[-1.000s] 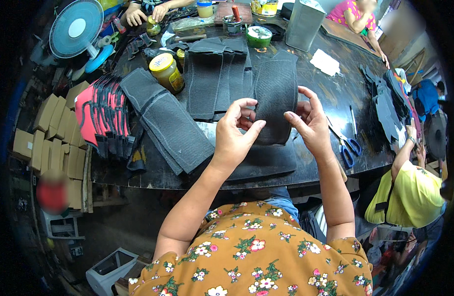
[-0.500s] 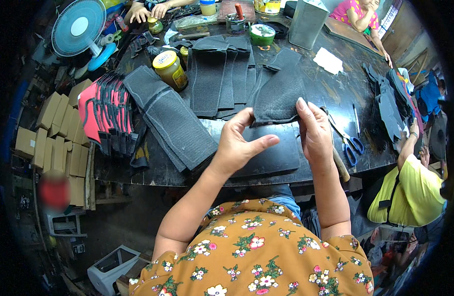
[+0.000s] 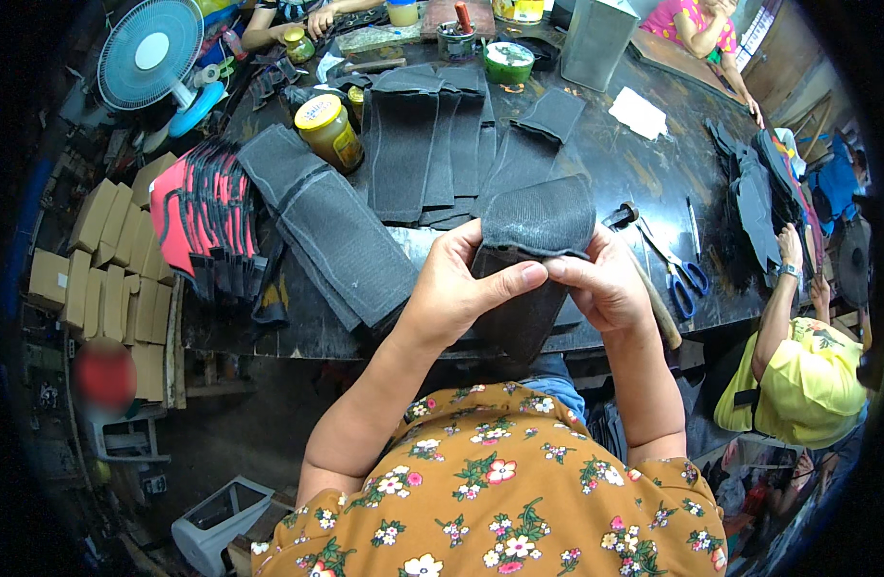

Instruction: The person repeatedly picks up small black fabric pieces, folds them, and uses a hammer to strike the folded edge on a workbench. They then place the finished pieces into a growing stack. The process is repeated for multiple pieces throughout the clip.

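A black textured fabric piece (image 3: 538, 213) is bent over between my hands just above the table's near edge, with a darker part hanging below the fold. My left hand (image 3: 461, 287) is closed on its left side, thumb pressed along the folded edge. On the right side my right hand (image 3: 605, 287) pinches the same edge, and the two thumb tips nearly meet. Just beyond lie similar black strips (image 3: 523, 154), and more stand layered in a pile (image 3: 400, 149). A thick folded stack of them (image 3: 341, 240) slants left of my left hand.
Right of my right hand are a hammer (image 3: 661, 313) and blue-handled scissors (image 3: 685, 279). A yellow-lidded jar (image 3: 328, 133), pink-and-black pieces (image 3: 206, 216) and a fan (image 3: 153, 72) stand left. A metal can (image 3: 596, 43) is at the back. Co-workers sit around the table; one wears yellow (image 3: 807, 380).
The fabric piece has come nearer to me and is now folded over. My left thumb has closed onto it, and both thumbs have come together at its edge.
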{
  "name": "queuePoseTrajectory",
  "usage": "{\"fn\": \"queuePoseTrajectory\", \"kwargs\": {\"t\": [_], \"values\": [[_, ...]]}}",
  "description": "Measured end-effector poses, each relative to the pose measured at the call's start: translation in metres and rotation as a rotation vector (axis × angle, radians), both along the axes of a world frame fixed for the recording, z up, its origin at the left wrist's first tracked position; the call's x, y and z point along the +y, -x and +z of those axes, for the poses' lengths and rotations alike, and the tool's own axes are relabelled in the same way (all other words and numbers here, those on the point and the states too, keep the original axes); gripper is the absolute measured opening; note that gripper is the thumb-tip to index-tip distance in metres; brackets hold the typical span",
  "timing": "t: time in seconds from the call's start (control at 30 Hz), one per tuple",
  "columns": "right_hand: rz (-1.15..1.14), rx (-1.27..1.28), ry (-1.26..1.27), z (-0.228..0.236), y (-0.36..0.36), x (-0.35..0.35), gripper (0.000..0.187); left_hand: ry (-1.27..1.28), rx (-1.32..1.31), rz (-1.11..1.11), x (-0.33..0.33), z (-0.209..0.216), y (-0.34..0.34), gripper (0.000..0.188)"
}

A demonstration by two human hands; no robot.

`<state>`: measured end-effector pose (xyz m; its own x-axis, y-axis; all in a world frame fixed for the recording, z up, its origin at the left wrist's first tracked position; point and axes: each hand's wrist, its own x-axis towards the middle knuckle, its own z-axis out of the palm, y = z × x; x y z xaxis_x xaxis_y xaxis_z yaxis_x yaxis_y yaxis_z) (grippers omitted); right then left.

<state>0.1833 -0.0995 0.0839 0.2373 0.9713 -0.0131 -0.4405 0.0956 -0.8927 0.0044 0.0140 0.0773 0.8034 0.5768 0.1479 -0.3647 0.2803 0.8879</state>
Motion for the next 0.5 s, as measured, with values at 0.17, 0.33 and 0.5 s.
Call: {"fn": "queuePoseTrajectory", "kwargs": {"t": [0.17,0.33,0.5], "values": [[0.026,-0.095,-0.012,-0.005,0.0,-0.008,0.048,-0.009,0.008,-0.017,-0.002,-0.007,0.001,0.031],[0.033,-0.165,-0.068,-0.005,-0.004,-0.004,0.05,0.043,-0.021,0.016,0.007,-0.019,-0.008,0.03],[0.003,0.063,0.159,-0.021,-0.026,0.042,0.025,0.36,0.046,-0.038,0.048,-0.037,-0.035,0.024]]}}
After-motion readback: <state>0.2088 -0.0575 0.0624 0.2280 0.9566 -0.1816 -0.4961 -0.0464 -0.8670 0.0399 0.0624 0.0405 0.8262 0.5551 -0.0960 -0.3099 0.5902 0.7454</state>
